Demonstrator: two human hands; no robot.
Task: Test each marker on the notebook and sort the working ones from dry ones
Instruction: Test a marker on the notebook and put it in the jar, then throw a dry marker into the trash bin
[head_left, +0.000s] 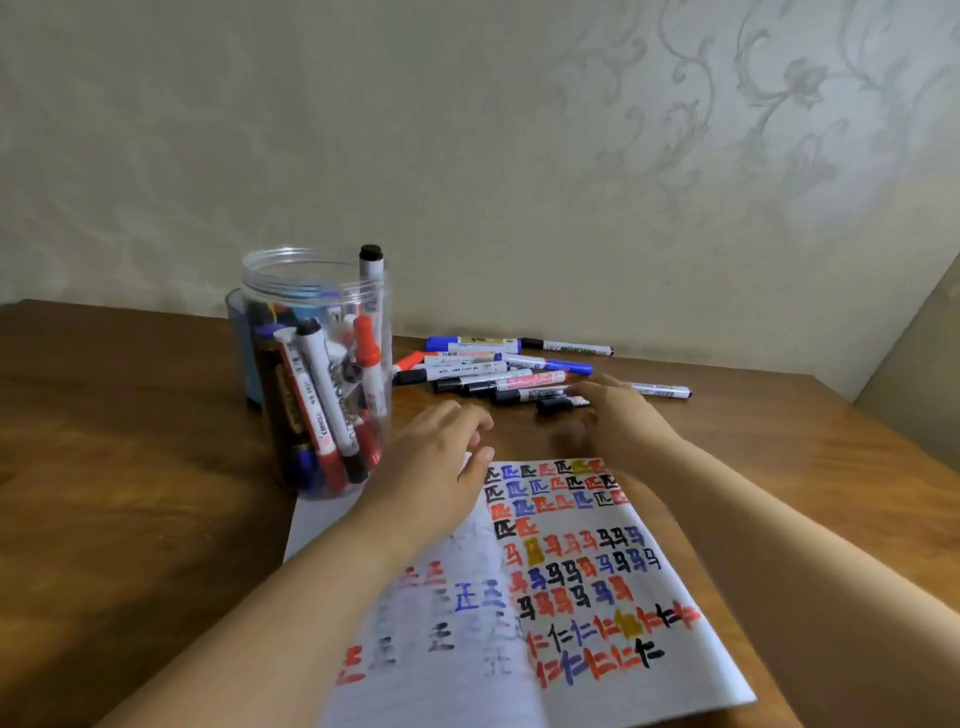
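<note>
An open notebook (571, 597) covered in red, blue, black and yellow test marks lies on the wooden table (130, 519). Behind it sits a loose pile of markers (493, 371), with one more marker (660, 389) off to the right. A clear plastic jar (317, 374) at the left holds several markers standing upright. My left hand (431, 457) rests with relaxed fingers on the notebook's top left corner, beside the jar. My right hand (618, 415) hovers just past the notebook's top edge, its fingertips at the nearest black-capped marker (558, 404); it is blurred and holds nothing that I can see.
A blue cup (241, 343) stands behind the jar. A patterned wall closes off the table's far edge. The table's right corner lies near the single marker.
</note>
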